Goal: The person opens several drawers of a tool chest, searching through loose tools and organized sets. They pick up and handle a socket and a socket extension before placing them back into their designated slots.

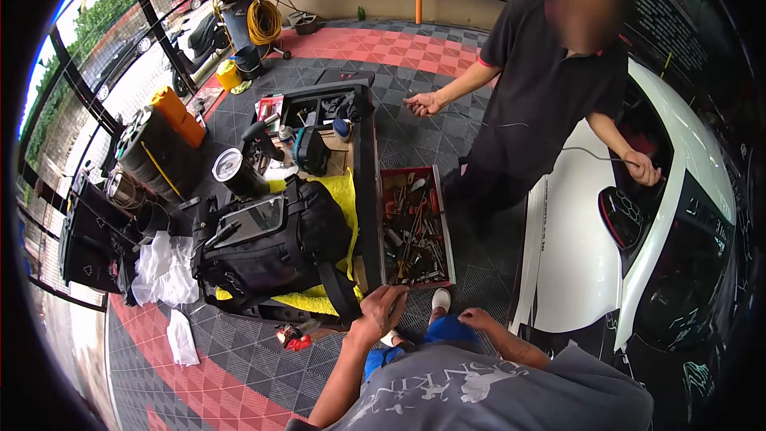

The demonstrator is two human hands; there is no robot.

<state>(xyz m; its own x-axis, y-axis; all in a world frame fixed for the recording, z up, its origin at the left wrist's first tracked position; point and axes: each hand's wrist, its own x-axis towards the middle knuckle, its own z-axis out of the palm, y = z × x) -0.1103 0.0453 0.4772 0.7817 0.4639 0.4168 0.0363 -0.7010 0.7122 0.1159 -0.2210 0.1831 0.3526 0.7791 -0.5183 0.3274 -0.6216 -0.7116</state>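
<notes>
My left hand (pixel 381 311) is at the near corner of an open red drawer (pixel 450 259), its fingers stretched out and seeming to touch the edge. Nothing shows in that hand. A jumble of hand tools (pixel 411 227), many metal, some red-handled, fills the drawer. My right hand (pixel 479 318) hangs in front of my blue shorts (pixel 451 330), fingers loosely bent, with no object visible in it. Left of the drawer, a black tool bag (pixel 275 259) rests on a yellow towel (pixel 345 199) on top of the cart, with a phone or tablet (pixel 251 222) lying on it.
Across from me another person (pixel 550 88) holds a thin cable (pixel 586 152) between both hands. A white car (pixel 578 247) stands on the right. Bins (pixel 152 152), white cloths (pixel 166 267) and a hose reel (pixel 265 22) are on the left. Checkered tiles (pixel 263 359) cover the floor.
</notes>
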